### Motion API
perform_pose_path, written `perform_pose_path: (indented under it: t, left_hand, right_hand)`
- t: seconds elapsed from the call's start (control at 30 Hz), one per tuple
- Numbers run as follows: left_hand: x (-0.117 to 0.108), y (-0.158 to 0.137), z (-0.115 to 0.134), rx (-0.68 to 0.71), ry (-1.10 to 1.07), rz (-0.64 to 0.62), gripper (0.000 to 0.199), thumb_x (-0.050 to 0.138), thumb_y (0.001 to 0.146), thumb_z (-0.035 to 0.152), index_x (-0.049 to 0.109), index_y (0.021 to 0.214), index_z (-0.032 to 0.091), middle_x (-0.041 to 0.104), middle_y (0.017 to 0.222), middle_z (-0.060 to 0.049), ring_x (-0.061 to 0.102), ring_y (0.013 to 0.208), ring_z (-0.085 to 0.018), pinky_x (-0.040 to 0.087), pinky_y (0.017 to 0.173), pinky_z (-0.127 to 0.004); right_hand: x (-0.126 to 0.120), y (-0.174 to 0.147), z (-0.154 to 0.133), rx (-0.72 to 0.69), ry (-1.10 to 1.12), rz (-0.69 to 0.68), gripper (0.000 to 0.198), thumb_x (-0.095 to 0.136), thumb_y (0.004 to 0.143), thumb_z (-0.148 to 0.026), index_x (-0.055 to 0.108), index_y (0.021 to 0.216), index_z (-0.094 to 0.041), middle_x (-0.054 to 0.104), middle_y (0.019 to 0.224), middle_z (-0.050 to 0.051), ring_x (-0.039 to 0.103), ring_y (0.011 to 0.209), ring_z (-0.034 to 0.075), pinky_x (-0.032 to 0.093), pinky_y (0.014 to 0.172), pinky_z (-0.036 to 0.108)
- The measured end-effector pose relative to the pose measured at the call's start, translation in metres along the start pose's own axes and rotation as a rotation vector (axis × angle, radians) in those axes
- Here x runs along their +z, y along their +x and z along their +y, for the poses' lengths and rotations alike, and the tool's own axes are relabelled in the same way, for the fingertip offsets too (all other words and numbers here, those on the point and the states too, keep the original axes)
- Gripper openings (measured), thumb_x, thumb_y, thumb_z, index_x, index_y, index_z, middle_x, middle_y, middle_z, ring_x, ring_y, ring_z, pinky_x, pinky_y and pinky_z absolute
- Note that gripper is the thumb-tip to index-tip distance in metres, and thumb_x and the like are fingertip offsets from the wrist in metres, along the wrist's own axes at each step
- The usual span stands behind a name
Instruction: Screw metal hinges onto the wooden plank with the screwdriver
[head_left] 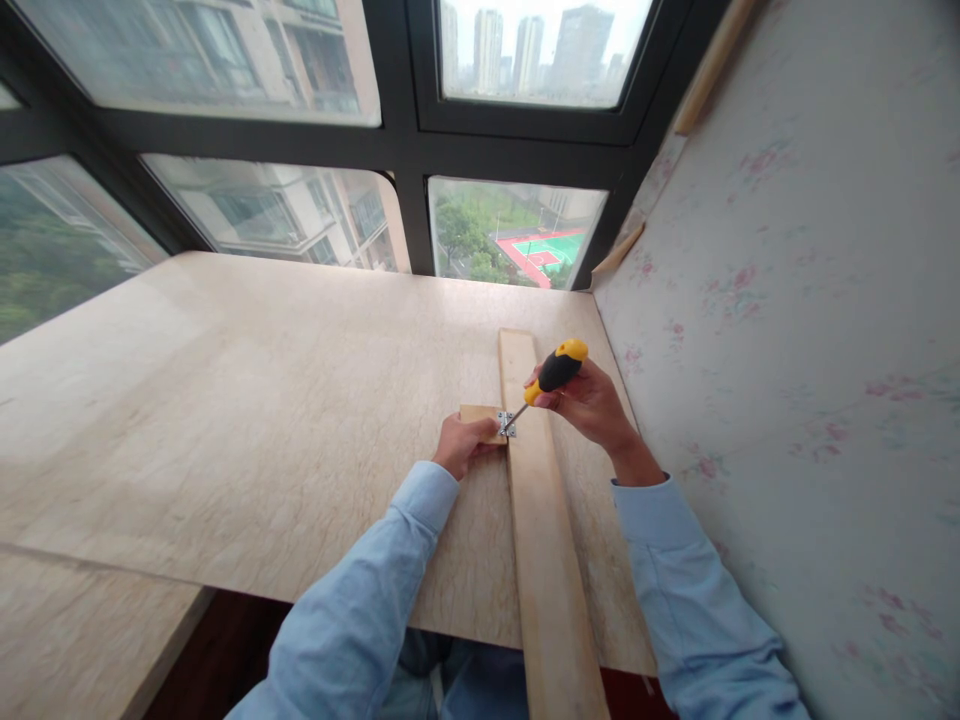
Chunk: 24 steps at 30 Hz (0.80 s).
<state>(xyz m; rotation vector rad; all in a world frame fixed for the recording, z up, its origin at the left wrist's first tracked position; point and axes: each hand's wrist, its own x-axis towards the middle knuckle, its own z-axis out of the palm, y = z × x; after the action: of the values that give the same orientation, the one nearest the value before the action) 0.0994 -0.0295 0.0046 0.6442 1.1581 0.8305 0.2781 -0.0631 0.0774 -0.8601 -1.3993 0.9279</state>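
My right hand (pixel 589 405) grips a yellow and black screwdriver (pixel 559 370), its shaft slanting down to the left. The tip meets a small silver hinge (pixel 505 425), which spans the seam between a small wooden block (pixel 480 411) and a long wooden board (pixel 544 540). On the left side of the hinge, my left hand (pixel 463 445) pinches the small block, thumb on top and fingers partly hidden beneath. The block sits against the board's left edge. Whether a screw is under the tip is too small to tell.
A beige marble-patterned sill (pixel 247 400) carries the board, which runs past its front edge toward me. Dark-framed windows (pixel 416 150) stand behind it. A flower-papered wall (pixel 787 330) rises close on the right. A lower marbled ledge (pixel 75 630) lies at the front left.
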Motion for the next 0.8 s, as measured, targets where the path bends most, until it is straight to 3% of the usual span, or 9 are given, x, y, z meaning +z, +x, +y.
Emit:
perform_pose_path:
  t: [0.5, 0.7, 0.8]
  left_hand:
    - [0.0001, -0.0012, 0.0012, -0.006, 0.007, -0.002, 0.028, 0.076, 0.055, 0.009, 0.069, 0.083, 0.009, 0.074, 0.081, -0.009, 0.071, 0.071, -0.022, 0.061, 0.066, -0.036]
    - [-0.0004, 0.0013, -0.0010, 0.005, 0.007, 0.001, 0.031, 0.076, 0.054, 0.009, 0.069, 0.083, 0.009, 0.073, 0.082, -0.009, 0.070, 0.071, -0.022, 0.060, 0.064, -0.035]
    - [0.0002, -0.0006, -0.0002, 0.010, 0.009, -0.006, 0.032, 0.077, 0.054, 0.010, 0.069, 0.085, 0.009, 0.073, 0.082, -0.009, 0.070, 0.070, -0.021, 0.060, 0.064, -0.035]
  right_hand:
    - [-0.0009, 0.0000, 0.0019, 0.038, -0.007, -0.010, 0.029, 0.084, 0.072, -0.031, 0.064, 0.091, -0.022, 0.069, 0.087, 0.001, 0.069, 0.084, 0.019, 0.060, 0.079, 0.038]
    - [-0.0053, -0.0004, -0.0032, 0.111, 0.014, -0.095, 0.040, 0.081, 0.076, -0.032, 0.065, 0.112, -0.022, 0.072, 0.101, 0.006, 0.070, 0.097, 0.022, 0.060, 0.086, 0.042]
    - [-0.0047, 0.0005, -0.0060, 0.133, 0.014, -0.067, 0.045, 0.081, 0.076, -0.034, 0.063, 0.116, -0.023, 0.071, 0.112, 0.007, 0.070, 0.103, 0.023, 0.059, 0.090, 0.044]
